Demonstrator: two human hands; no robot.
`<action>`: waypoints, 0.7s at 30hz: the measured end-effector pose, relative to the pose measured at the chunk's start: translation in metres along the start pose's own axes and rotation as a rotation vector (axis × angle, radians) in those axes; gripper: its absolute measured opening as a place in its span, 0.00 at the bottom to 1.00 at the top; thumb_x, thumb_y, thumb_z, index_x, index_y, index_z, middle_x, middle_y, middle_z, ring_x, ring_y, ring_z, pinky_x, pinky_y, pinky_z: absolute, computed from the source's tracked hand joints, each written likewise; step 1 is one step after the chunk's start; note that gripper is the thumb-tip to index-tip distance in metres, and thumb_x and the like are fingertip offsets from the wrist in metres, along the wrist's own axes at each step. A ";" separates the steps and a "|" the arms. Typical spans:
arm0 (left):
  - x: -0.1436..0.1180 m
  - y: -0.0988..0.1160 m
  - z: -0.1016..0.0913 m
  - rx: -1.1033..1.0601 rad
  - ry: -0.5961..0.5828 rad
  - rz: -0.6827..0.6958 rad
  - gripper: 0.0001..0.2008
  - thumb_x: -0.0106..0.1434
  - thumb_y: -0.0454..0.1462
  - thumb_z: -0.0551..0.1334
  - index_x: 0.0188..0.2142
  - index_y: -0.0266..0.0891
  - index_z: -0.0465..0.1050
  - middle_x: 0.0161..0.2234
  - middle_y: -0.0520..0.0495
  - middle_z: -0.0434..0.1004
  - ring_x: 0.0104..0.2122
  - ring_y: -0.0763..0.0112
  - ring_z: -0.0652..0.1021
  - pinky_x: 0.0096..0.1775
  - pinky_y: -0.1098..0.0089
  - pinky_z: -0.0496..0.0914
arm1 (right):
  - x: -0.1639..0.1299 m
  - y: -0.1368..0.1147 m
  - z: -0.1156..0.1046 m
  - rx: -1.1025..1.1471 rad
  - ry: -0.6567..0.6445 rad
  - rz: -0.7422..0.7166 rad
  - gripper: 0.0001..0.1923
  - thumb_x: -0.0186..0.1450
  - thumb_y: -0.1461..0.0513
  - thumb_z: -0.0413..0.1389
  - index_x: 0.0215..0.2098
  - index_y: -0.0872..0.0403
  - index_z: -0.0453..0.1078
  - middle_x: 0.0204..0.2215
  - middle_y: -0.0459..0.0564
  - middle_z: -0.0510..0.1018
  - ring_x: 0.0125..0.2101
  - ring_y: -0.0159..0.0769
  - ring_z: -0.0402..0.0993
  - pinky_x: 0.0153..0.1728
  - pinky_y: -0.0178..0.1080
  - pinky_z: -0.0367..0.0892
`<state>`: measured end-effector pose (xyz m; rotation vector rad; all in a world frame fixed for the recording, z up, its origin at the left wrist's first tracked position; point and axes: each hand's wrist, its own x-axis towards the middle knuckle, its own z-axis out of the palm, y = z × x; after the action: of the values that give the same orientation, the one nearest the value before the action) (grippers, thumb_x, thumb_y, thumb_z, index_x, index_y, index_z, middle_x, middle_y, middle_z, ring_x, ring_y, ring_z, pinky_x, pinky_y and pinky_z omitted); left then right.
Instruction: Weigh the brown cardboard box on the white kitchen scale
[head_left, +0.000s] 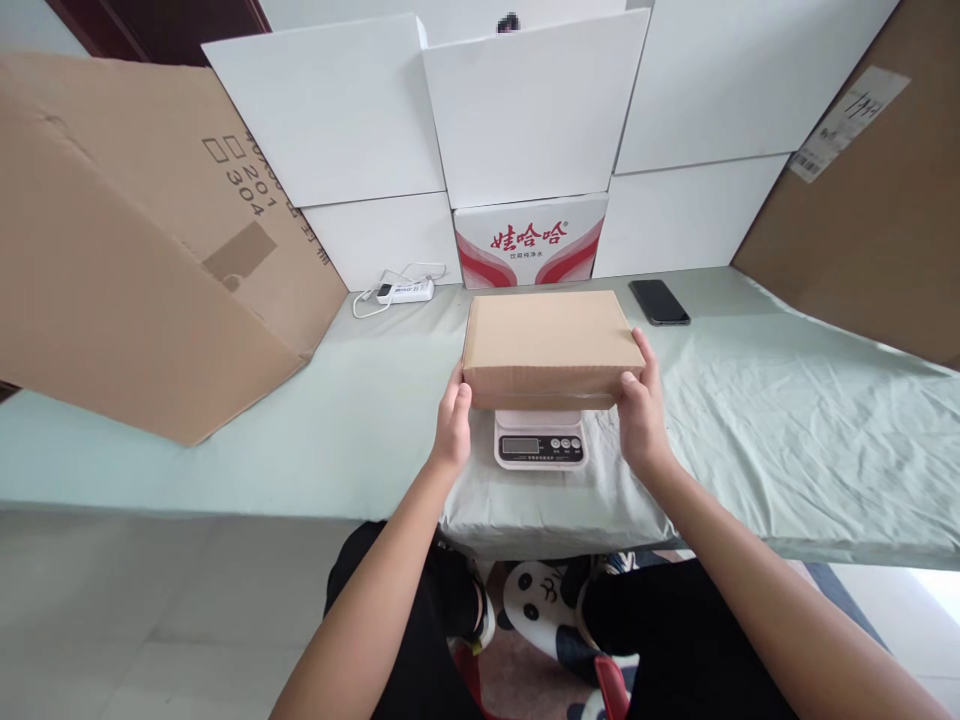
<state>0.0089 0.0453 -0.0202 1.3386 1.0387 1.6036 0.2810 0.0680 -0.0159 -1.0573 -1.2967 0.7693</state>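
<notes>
Cardboard box (551,345), flat and closed, sits on the small scale (541,438) on the cloth-covered table (787,440). It lies between 2 hands: the left hand (454,425) presses its left end, the right hand (640,410) its right, fingers wrapped around the near corners.

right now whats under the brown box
A small white kitchen scale, only its front display and buttons showing. The cardboard box covers its platform, so whether they touch is unclear.
</notes>
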 end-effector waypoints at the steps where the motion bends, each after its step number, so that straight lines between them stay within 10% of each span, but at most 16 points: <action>1: 0.004 0.000 0.001 -0.001 0.004 0.006 0.38 0.76 0.65 0.55 0.75 0.51 0.70 0.76 0.42 0.73 0.78 0.46 0.69 0.76 0.48 0.66 | 0.003 -0.003 0.002 0.003 0.002 -0.008 0.38 0.74 0.44 0.53 0.81 0.32 0.53 0.83 0.42 0.59 0.83 0.56 0.54 0.82 0.71 0.54; 21: 0.101 -0.037 0.009 -0.068 0.047 0.004 0.37 0.72 0.68 0.58 0.70 0.53 0.74 0.76 0.47 0.72 0.78 0.51 0.68 0.78 0.53 0.64 | 0.096 0.020 0.043 -0.005 0.041 -0.121 0.32 0.71 0.43 0.52 0.70 0.40 0.59 0.75 0.51 0.67 0.77 0.53 0.60 0.83 0.64 0.49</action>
<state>0.0062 0.1537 -0.0190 1.2639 1.0016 1.6655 0.2550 0.1706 -0.0002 -0.9839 -1.3153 0.6506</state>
